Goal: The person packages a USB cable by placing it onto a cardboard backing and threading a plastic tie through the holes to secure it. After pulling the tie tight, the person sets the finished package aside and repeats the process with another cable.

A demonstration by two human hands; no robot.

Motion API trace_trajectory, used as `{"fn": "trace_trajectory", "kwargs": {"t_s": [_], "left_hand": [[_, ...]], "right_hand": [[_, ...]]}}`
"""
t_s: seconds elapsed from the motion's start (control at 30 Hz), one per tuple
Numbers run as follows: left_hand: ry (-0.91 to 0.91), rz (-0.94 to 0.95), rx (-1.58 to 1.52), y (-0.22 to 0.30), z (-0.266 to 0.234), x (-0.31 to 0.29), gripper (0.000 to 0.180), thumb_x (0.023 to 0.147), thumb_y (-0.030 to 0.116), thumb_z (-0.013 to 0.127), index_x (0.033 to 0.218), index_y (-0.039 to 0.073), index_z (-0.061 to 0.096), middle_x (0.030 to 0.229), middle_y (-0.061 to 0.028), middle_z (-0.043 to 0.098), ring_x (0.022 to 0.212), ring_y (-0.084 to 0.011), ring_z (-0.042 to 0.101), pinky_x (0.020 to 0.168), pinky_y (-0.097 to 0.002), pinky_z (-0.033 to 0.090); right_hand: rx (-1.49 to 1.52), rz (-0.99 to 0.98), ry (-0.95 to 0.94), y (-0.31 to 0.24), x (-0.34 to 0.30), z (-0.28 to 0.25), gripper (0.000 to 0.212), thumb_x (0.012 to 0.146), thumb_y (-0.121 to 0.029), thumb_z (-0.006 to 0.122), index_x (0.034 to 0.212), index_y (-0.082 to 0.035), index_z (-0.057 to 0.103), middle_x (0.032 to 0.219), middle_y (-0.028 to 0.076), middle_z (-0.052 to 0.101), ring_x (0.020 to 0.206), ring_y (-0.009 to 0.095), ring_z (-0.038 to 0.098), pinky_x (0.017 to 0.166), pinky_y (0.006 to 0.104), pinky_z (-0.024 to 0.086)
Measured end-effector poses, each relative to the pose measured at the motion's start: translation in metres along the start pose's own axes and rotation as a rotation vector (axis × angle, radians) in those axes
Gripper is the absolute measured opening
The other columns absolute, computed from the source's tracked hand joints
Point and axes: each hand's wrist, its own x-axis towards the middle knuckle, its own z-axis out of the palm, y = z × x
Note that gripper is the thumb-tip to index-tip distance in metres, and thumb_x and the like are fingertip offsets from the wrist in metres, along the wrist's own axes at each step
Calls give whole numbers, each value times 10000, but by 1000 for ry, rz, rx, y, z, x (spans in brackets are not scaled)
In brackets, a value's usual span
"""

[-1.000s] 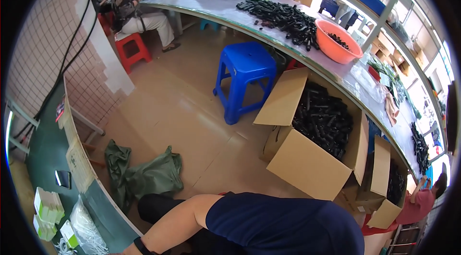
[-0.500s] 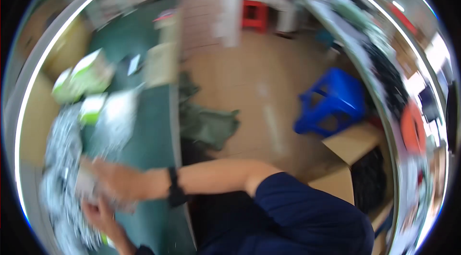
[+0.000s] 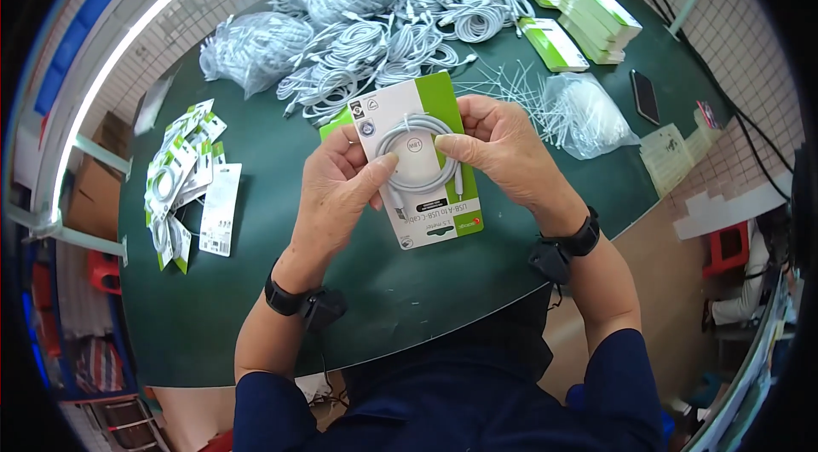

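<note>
Head view: left hand (image 3: 334,188) has the left side of a white-and-green card (image 3: 417,164) pinched, thumb pressed by the coiled grey cable (image 3: 417,121) on its front, right hand (image 3: 503,149) grips the other side. So the card's right between them, touching both, held over the green counter (image 3: 383,307)

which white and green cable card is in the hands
The white-and-green rectangular card with a coiled light-grey cable, held between the left hand and right hand; the overlapping cards at left lie on the dark green table.
</note>
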Motion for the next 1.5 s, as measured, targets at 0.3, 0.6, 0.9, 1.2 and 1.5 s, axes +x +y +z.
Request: {"fn": "trace_trajectory", "kwargs": {"t_s": [0.3, 0.6, 0.9, 1.2, 1.5], "left_hand": [[109, -26, 34, -17, -9, -14, 288, 903, 53, 699, 1151, -39, 586, 986, -84, 718, 733, -39, 613, 549, -192, 450], [102, -76, 42, -30, -11, 6, 256, 902, 15, 686, 1137, -42, 602, 1005, -88, 720, 820, -76, 659, 694, -227, 538], [67, -26, -20, -46, -9, 2, 214, 905, 48, 692, 1086, -27, 608, 988, -60, 700, 864, -105, 671, 788, -266, 560], [299, -30, 81, -16, -75, -17, 309, 895, 54, 697, 1157, -30, 557, 921, -69, 701, 706, -52, 629, 536, -184, 456], [866, 370, -281, 30, -235, -48, 238, 977, 58, 600, 1182, -46, 537, 1119, -165, 652, 1029, -196, 665, 905, -306, 575]], "right_hand": [[151, 117, -154, 31, 21, -3, 303, 962, -121, 655, 1214, 46, 630, 1074, 71, 697, 930, 111, 658, 851, 270, 543], [166, 189, -71, 60, 32, -15, 286, 983, -131, 618, 1199, 54, 649, 1072, 83, 702, 927, 111, 654, 844, 288, 546], [-22, 73, 32, 68, 18, -11, 260, 947, -106, 629, 1152, 54, 646, 1044, 60, 700, 915, 89, 621, 819, 254, 508], [-76, 120, 146, 67, 23, -28, 234, 966, -159, 641, 1143, -8, 628, 928, 28, 679, 737, 64, 606, 600, 168, 457], [-114, 171, 100, 70, 25, -30, 139, 941, -79, 638, 1046, 7, 668, 857, 34, 676, 678, 68, 608, 578, 189, 467]]}}
